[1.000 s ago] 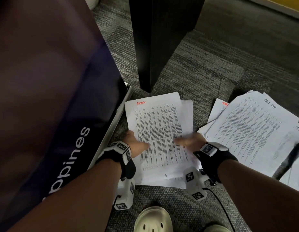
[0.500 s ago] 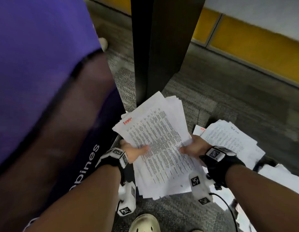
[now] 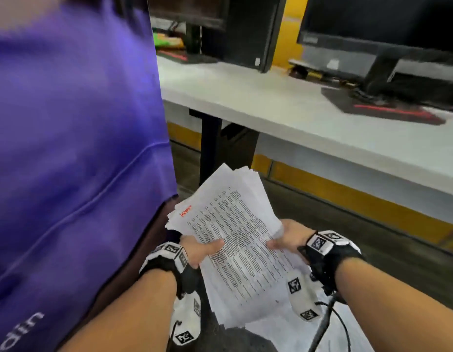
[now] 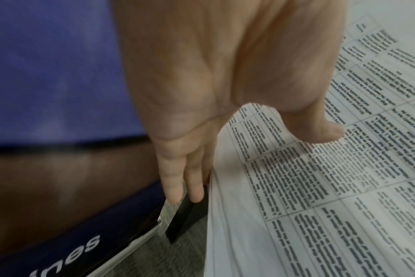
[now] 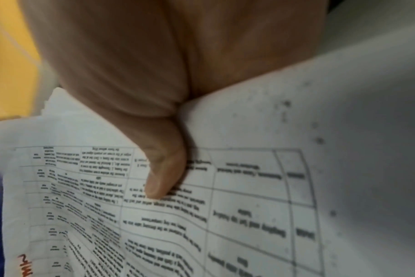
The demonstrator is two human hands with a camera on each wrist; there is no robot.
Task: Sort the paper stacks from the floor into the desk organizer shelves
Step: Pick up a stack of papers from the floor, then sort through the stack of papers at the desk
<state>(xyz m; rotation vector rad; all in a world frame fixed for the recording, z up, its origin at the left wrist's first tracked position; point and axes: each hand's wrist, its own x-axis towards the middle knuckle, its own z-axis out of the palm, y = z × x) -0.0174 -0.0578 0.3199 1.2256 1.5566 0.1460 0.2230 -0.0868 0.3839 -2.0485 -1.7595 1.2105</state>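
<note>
Purple shirt [image 3: 68, 148] fills the left of the head view, white lettering low at the frame's edge. Left hand [image 3: 198, 251] at lower centre grips the paper stack [image 3: 235, 240] on its left edge: thumb on top of the printed sheet, fingers [image 4: 175, 180] underneath, per the left wrist view. Stack is held in the air, lower centre of frame, tilted, sheets fanned unevenly; red handwriting on the top page's upper left corner, dense tabular print below. Right hand [image 3: 289, 238] grips the stack's right edge, thumb [image 5: 163, 174] pressed on the printed table, the other fingers hidden under the paper. White counter [image 3: 309, 123] crosses the upper right, carrying a black monitor [image 3: 388, 24] on its stand. More white paper lies at the bottom right, blurred.
</note>
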